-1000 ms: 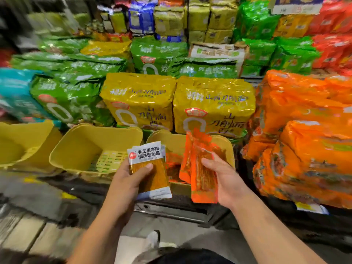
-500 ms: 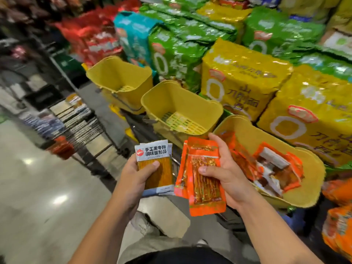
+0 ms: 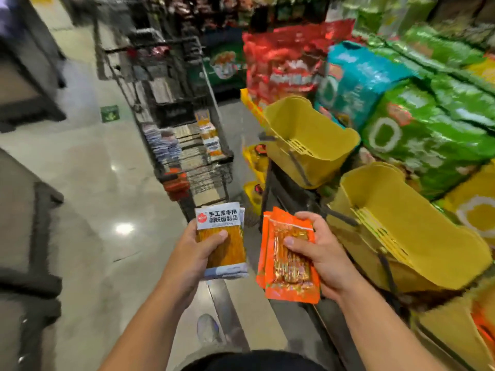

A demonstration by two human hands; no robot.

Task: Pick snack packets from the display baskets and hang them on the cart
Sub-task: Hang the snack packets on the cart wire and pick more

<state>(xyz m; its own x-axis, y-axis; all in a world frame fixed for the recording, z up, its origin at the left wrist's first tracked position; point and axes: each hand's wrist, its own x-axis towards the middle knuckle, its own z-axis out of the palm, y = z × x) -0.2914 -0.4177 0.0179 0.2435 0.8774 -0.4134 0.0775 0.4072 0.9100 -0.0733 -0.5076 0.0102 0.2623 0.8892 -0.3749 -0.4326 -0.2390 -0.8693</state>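
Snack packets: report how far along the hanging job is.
Done: a few hung packets show on the cart ahead. In hand: the left hand grips white-topped packets and the right hand grips orange packets, both short of the cart. Left: hang both bunches. More orange seems to show in the blurred lower-right basket.

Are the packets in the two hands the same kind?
No, the left hand holds white-topped packets, while the right hand holds orange packets.
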